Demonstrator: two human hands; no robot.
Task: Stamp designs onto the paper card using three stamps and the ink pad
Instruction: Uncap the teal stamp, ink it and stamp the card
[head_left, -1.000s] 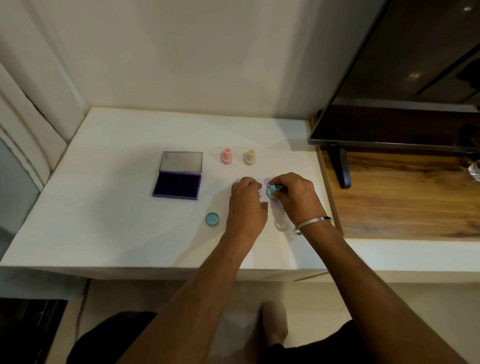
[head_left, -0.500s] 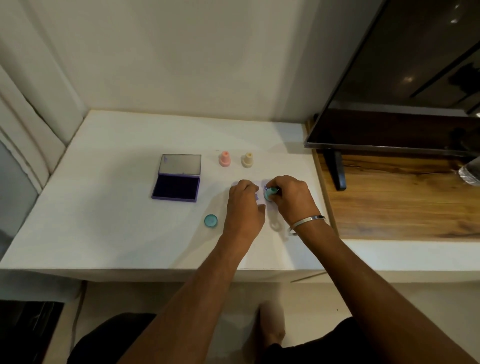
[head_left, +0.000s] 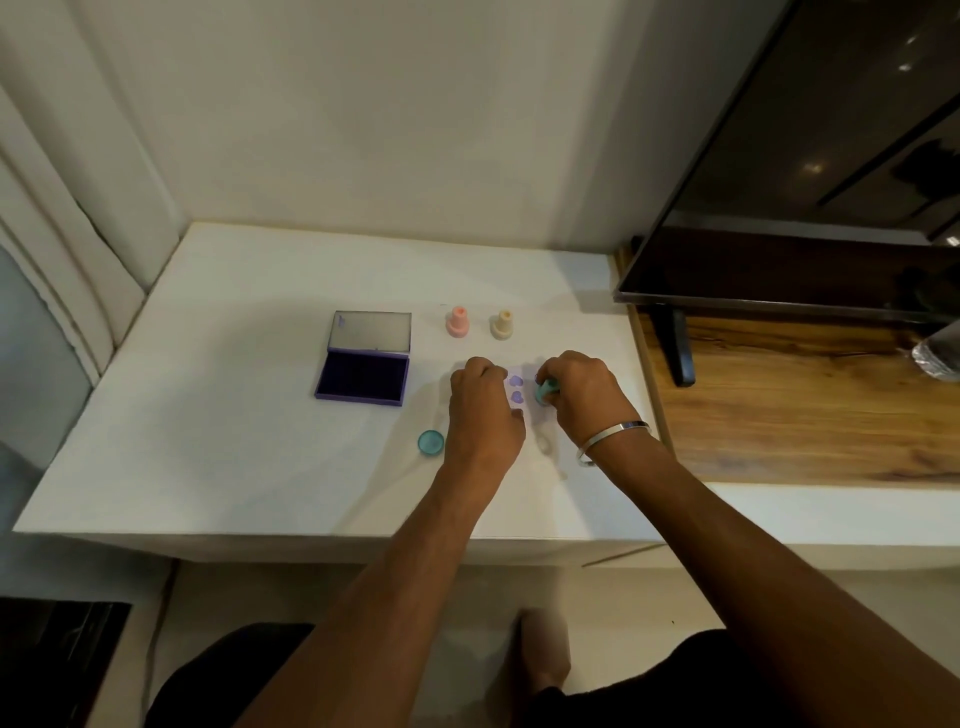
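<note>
A small white paper card (head_left: 524, 387) lies on the white table (head_left: 249, 447), mostly hidden between my hands. Purple heart prints (head_left: 517, 389) show on it. My right hand (head_left: 576, 397) grips a teal stamp (head_left: 545, 392), tilted just above the card's right part. My left hand (head_left: 483, 410) rests on the card's left edge with its fingers curled down. The purple ink pad (head_left: 363, 376) lies open to the left, lid raised. A pink stamp (head_left: 457, 322) and a cream stamp (head_left: 503, 325) stand upright behind the card.
A teal round cap (head_left: 430, 443) lies left of my left wrist. A dark TV screen (head_left: 810, 171) on a black stand (head_left: 675, 348) occupies the wooden shelf (head_left: 810, 405) to the right. A clear plastic object (head_left: 937, 353) sits at the far right edge. Walls close the table's back and left.
The teal stamp has come up off the card in my right hand, uncovering purple heart prints. My left hand stays on the card.
</note>
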